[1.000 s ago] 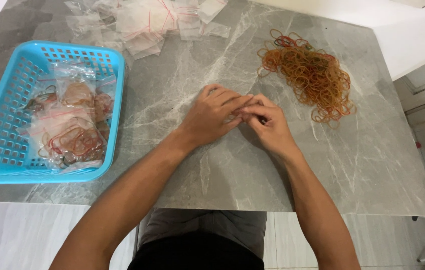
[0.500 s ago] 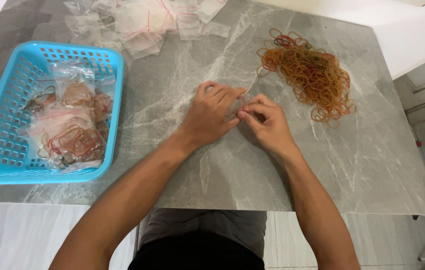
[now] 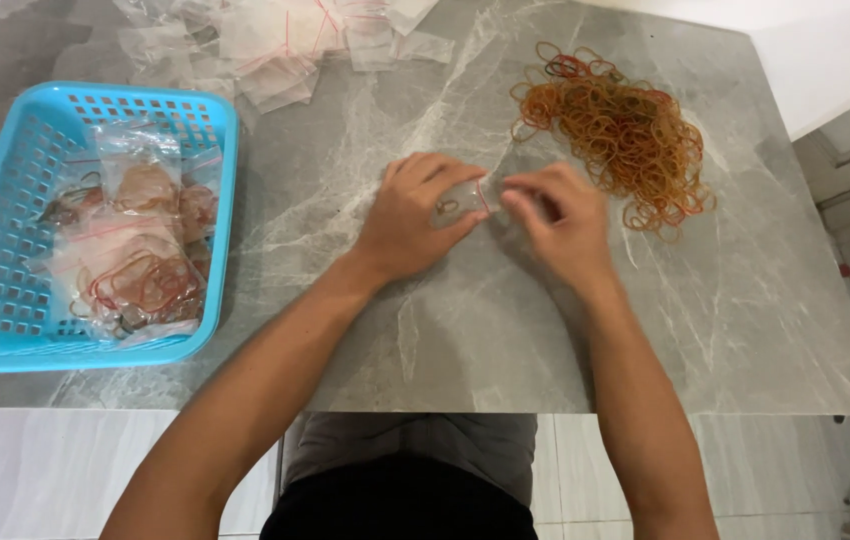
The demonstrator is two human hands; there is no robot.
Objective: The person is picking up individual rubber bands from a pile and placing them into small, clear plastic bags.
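**A:** What is sitting at the far left?

**B:** A blue plastic basket (image 3: 5, 300) is resting on the grey marble worktop (image 3: 445, 330), holding filled clear bags (image 3: 130, 255) with rubber bands showing through them. Behind it, at the back edge, empty clear bags (image 3: 275, 45) are lying scattered.

**A:** And the hands?

**B:** They are meeting at the middle of the worktop. The left hand (image 3: 410, 220) is lying palm down, fingers curled, pinching one end of a small clear bag (image 3: 470, 197) that has a few bands inside and a red strip at its mouth. The right hand (image 3: 565, 225) is pinching the other end, by that strip, with thumb and fingertips pressed together. The bag is sitting low, just above the worktop; whether it is touching cannot be told.

**A:** How would this step go well?

**B:** Probably by keeping the bands clear of the strip, holding the bag flat and pressing along the whole mouth.

**A:** Anything further right?

**B:** A loose pile of orange and red rubber bands (image 3: 620, 135) is lying near the right hand, not touching it.
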